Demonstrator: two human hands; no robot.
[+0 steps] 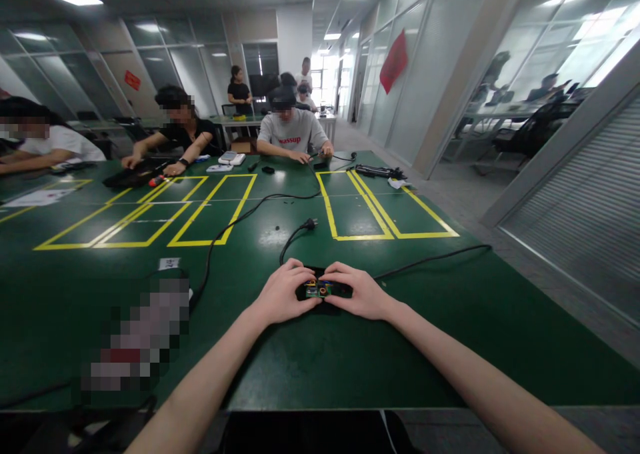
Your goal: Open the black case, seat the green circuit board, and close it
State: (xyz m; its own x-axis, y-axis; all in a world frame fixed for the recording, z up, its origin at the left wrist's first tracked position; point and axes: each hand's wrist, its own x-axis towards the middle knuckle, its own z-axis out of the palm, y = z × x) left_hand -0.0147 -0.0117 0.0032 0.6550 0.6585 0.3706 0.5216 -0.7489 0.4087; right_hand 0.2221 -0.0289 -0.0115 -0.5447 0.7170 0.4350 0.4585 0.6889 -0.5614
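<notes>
A small black casing (342, 289) with a green circuit board (313, 290) and coloured wires in it is between my hands, low over the green table (380, 361). My left hand (287, 293) grips its left side, with the thumb in front and the fingers behind. On the right side my right hand (356, 291) holds it the same way, its fingertips close to the board. A black cable with a plug (311, 224) lies just beyond my hands. Another black cable (435, 257) runs off to the right from near my right hand.
A blurred-out object (143, 334) lies at the left, beside a small white label (169, 263). Yellow tape rectangles (363, 238) mark the table's middle. Folded black gear (377, 172) is at the back right. Several people sit across the table, one in a grey shirt (291, 134).
</notes>
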